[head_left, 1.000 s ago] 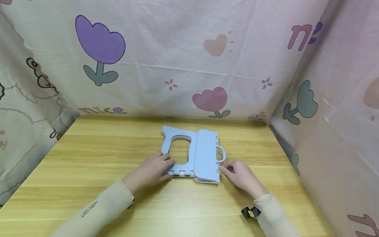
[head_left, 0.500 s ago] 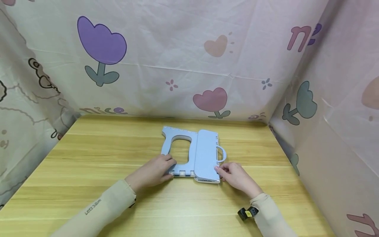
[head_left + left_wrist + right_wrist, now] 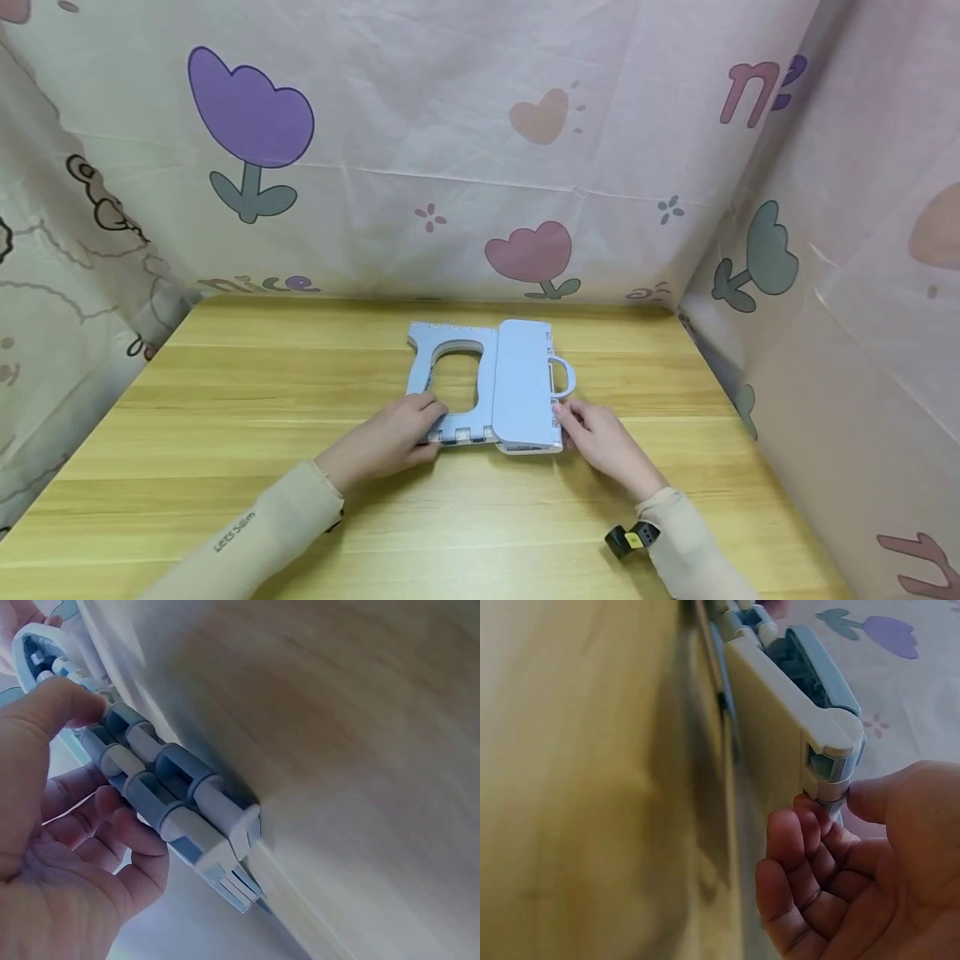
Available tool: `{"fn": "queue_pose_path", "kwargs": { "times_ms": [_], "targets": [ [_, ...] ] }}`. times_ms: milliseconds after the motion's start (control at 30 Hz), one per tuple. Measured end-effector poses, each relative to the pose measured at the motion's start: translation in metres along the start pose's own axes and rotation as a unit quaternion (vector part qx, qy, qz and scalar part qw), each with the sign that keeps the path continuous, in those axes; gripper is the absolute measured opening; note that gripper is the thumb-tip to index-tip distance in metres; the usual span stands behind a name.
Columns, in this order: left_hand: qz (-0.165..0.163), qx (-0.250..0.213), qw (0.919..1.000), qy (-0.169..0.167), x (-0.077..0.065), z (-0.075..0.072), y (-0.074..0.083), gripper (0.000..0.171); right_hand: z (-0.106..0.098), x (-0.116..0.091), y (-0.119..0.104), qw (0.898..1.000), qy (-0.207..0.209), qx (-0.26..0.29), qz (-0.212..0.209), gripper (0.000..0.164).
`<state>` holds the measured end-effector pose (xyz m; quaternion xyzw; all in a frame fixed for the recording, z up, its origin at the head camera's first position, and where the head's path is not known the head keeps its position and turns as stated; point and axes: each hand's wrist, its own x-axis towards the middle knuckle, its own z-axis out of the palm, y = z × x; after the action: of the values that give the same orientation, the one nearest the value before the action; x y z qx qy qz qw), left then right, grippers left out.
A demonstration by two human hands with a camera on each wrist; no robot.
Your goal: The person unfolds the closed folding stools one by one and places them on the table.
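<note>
A light blue folding stool (image 3: 522, 383) lies folded flat, its leg frame with a large oval opening to the left and its seat panel to the right. My left hand (image 3: 393, 433) grips the near left corner of the frame; in the left wrist view the thumb presses the hinged edge (image 3: 161, 776) while the fingers curl beneath. On the other side, my right hand (image 3: 606, 442) pinches the seat panel's right edge, just below the small loop handle (image 3: 572, 377). Seen from the right wrist, thumb and fingertips meet at the white corner (image 3: 829, 765), and a gap shows between the panel and the table.
The wood-grain table (image 3: 300, 358) extends around the stool on all sides. A patterned cloth (image 3: 420, 108) hangs behind it and along both sides. A black device with a yellow mark (image 3: 632, 540) is strapped at the right wrist.
My right hand has come in from beside the stool and taken hold of the seat panel's edge. That side of the stool has risen slightly. My left hand keeps its grip.
</note>
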<state>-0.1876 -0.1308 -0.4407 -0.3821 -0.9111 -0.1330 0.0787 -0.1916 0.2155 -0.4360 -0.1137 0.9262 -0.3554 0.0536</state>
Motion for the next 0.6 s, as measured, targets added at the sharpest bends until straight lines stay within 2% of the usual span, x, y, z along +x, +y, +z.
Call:
{"fn": "queue_pose_path", "kwargs": {
  "times_ms": [200, 433, 600],
  "targets": [
    [0.007, -0.031, 0.9990, 0.032, -0.001, 0.001, -0.001, 0.033, -0.015, -0.001, -0.017, 0.999, 0.036, 0.002, -0.020, 0.038],
    [-0.024, -0.118, 0.9917, 0.045, -0.002, -0.002, -0.001, 0.046, -0.035, -0.004, -0.044, 0.992, 0.094, 0.018, -0.084, 0.033],
    [-0.030, -0.150, 0.9865, 0.059, -0.003, -0.001, -0.001, 0.051, -0.044, -0.007, -0.060, 0.984, 0.132, -0.005, -0.119, 0.030]
  ]
}}
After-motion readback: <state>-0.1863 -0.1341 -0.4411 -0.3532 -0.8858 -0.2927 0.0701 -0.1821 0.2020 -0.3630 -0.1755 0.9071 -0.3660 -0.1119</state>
